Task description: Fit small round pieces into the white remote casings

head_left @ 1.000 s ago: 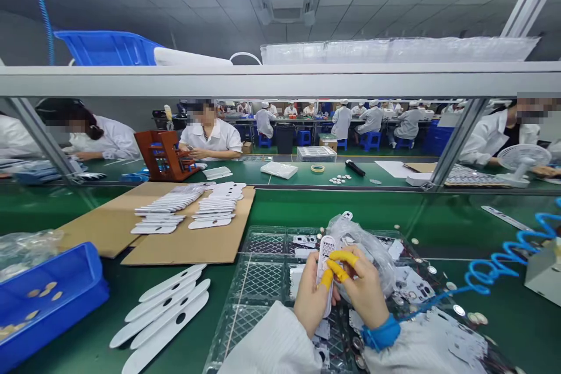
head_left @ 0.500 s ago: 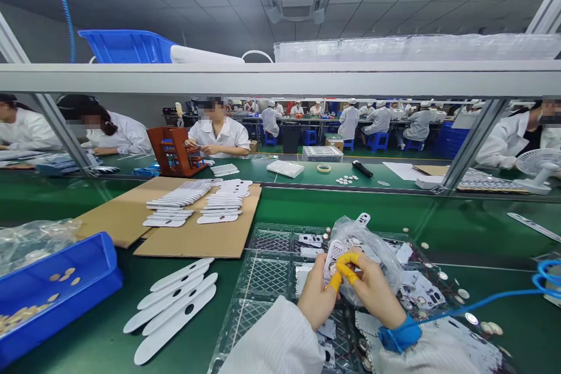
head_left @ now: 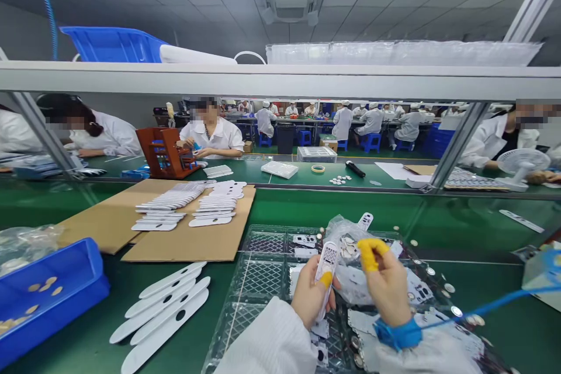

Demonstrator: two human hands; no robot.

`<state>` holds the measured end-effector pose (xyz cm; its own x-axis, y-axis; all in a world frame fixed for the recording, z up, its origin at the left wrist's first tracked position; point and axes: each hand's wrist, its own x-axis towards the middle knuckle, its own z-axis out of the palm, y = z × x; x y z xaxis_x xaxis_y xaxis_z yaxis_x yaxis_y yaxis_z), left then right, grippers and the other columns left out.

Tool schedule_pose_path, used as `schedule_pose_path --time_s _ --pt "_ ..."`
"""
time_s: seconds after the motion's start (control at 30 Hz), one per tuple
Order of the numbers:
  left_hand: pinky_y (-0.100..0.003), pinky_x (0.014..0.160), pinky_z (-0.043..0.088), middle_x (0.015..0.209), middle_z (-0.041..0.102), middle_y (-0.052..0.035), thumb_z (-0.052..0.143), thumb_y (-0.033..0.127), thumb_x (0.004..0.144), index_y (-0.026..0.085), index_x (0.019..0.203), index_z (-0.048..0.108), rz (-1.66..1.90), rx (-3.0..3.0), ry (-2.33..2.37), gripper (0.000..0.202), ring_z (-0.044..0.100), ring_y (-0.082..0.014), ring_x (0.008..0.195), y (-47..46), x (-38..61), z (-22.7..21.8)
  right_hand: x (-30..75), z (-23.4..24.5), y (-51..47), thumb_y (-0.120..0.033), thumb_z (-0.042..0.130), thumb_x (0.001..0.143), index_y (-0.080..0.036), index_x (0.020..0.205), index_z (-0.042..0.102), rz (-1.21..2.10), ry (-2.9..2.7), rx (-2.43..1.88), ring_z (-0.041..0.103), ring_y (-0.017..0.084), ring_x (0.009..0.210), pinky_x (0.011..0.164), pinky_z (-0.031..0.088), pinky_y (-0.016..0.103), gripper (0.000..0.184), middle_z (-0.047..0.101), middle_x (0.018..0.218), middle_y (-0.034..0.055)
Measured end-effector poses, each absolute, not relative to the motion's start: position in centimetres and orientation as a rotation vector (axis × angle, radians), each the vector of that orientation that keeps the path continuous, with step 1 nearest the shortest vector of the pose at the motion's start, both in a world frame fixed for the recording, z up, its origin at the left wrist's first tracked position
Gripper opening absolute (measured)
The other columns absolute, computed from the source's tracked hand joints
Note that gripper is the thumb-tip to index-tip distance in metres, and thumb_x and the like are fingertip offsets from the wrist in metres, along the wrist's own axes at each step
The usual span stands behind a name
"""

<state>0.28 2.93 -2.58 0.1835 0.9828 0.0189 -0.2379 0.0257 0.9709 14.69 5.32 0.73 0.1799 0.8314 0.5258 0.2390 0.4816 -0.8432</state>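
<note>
My left hand (head_left: 309, 292) is closed round a narrow white plastic panel (head_left: 328, 256) with small cutouts, its yellow-capped thumb pressed on the panel's face. To its right my right hand (head_left: 389, 283) is raised, yellow covers on its bent thumb and forefinger, which are pinched together. Whatever lies between those fingertips is too small to make out. A blue band (head_left: 398, 333) with a cable circles the right wrist. Between and behind the hands lies an open clear plastic bag (head_left: 354, 289) with small pale pieces inside. Beneath is a clear compartment tray (head_left: 262, 277), partly covered by white boards and wired round discs.
Long white oval-ended strips (head_left: 169, 318) lie left of the tray. Behind them, cardboard (head_left: 205, 248) carries rows of white parts. A blue bin (head_left: 48, 298) with tan discs stands at far left. A shelf (head_left: 280, 79) crosses overhead; co-workers in white sit beyond.
My right hand has come away from the panel, moving right and up. The panel in my left hand is now more exposed and upright. The whole view has shifted slightly.
</note>
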Motion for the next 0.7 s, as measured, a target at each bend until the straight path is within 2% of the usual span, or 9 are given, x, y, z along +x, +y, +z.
schedule_pose_path --time_s 0.13,0.23,0.33,0.47,0.6,0.7 --pt "-0.015 0.03 0.027 0.068 0.06 0.0023 0.048 0.031 0.079 0.02 0.094 0.042 1.167 1.062 0.883 0.02 0.047 -0.0056 0.035 3.0 0.3 -2.2 19.6 5.5 2.3 -0.036 0.056 0.077 -0.02 0.092 0.063 0.587 -1.394 -1.169 0.052 0.014 0.058 0.05 0.044 0.023 0.023 0.06 0.072 0.002" --pt "-0.015 0.03 0.028 0.063 0.059 0.0034 0.044 0.031 0.079 0.02 0.092 0.044 1.168 1.046 0.935 0.016 0.046 -0.0062 0.032 3.1 0.4 -2.1 25.0 6.1 0.4 -0.026 0.054 0.073 -0.021 0.093 0.064 0.57 -1.492 -1.364 0.055 0.015 0.061 0.052 0.046 0.022 0.023 0.063 0.076 0.0021" --pt "-0.016 0.029 0.029 0.055 0.056 0.0057 0.043 0.03 0.077 0.02 0.085 0.046 1.191 1.054 1.006 0.012 0.045 -0.0069 0.03 3.3 0.3 -2.0 29.9 3.9 -1.0 -0.019 0.05 0.069 -0.02 0.096 0.064 0.57 -1.581 -1.563 0.058 0.016 0.061 0.052 0.047 0.023 0.03 0.065 0.076 0.0025" --pt "-0.015 0.028 0.026 0.049 0.054 0.0066 0.048 0.033 0.074 0.02 0.077 0.047 1.184 1.093 1.042 0.014 0.043 -0.0074 0.027 3.4 0.2 -1.6 33.7 -0.8 -2.0 -0.021 0.054 0.072 -0.021 0.091 0.067 0.567 -1.753 -1.7 0.063 0.022 0.078 0.069 0.05 0.031 0.024 0.068 0.087 0.0049" --pt "-0.015 0.027 0.026 0.047 0.053 0.0068 0.05 0.037 0.073 0.02 0.073 0.047 1.13 1.125 1.038 0.017 0.042 -0.0068 0.026 3.2 0.3 -1.2 34.1 -4.7 -1.7 -0.022 0.055 0.073 -0.023 0.092 0.067 0.433 -1.916 -1.675 0.06 0.025 0.085 0.076 0.049 0.039 0.022 0.066 0.092 0.0064" --pt "-0.015 0.027 0.027 0.049 0.054 0.0068 0.054 0.04 0.071 0.02 0.076 0.048 1.101 1.105 1.014 0.021 0.043 -0.0067 0.027 3.2 0.5 -1.3 33.0 -5.9 -1.1 -0.023 0.056 0.074 -0.022 0.095 0.065 0.313 -1.982 -1.629 0.055 0.026 0.09 0.079 0.047 0.042 0.023 0.062 0.096 0.0093"
